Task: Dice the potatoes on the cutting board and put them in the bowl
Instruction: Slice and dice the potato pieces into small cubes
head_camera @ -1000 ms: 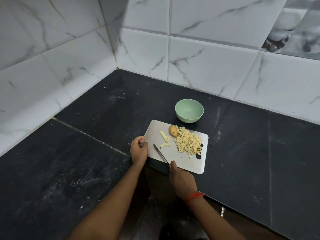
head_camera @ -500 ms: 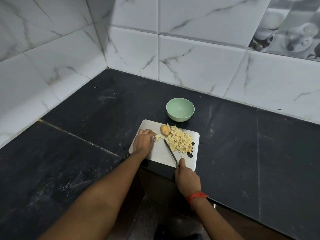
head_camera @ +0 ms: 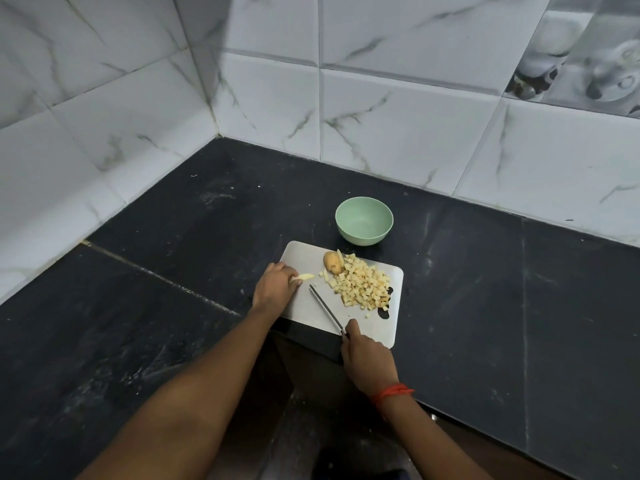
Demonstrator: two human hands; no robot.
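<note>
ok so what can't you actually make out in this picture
All in the head view:
- knife handle: wrapped inside the right hand.
- potato strip: one end lies under the fingers of the left hand.
- cutting board: near left corner covered by the left wrist.
- handle hole in the board: partly under the diced potato.

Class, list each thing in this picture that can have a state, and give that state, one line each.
Bowl: upright, empty.
Board: flat on the counter, in use.
Dice: heaped on the board, none in the bowl.
Chunk: uncut, skin on, beside the dice.
Strip: undiced, pinched at one end.
Knife: held, blade over the board.
Left hand: pinches the strip.
Right hand: grips the knife.
</note>
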